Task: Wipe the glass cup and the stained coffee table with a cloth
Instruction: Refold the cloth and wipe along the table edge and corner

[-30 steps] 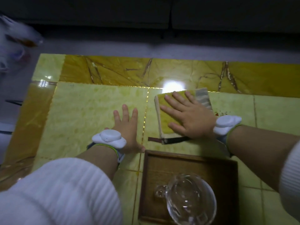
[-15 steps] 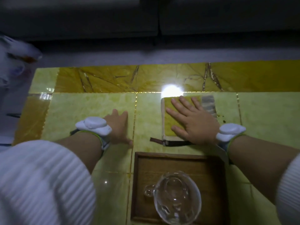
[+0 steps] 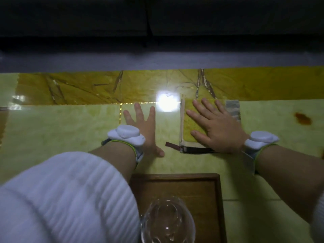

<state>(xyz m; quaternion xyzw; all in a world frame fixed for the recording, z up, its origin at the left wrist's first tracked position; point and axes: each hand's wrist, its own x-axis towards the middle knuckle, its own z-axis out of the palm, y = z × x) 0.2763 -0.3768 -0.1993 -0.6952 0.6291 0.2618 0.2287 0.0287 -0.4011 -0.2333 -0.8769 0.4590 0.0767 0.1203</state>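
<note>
A folded yellow cloth [image 3: 190, 123] with a grey striped end and a dark strap lies flat on the yellow-green marble coffee table [image 3: 61, 130]. My right hand [image 3: 215, 127] presses on the cloth with fingers spread. To its left, my left hand [image 3: 143, 127] lies flat on the bare tabletop, fingers apart, holding nothing. A reddish-brown stain [image 3: 302, 118] marks the table at the far right. The clear glass cup [image 3: 167, 221] stands in a wooden tray [image 3: 206, 190] at the near edge, partly hidden by my white left sleeve.
A darker amber marble band [image 3: 87, 86] runs along the table's far side, with a bright lamp reflection [image 3: 166, 102] beside the cloth. Beyond the table lie grey floor and a dark sofa front [image 3: 157, 23]. White trackers sit on both wrists.
The view has swung right, bringing the stain into sight. My right hand and the cloth have slid farther out toward the amber band. The left hand still rests flat on the table.
</note>
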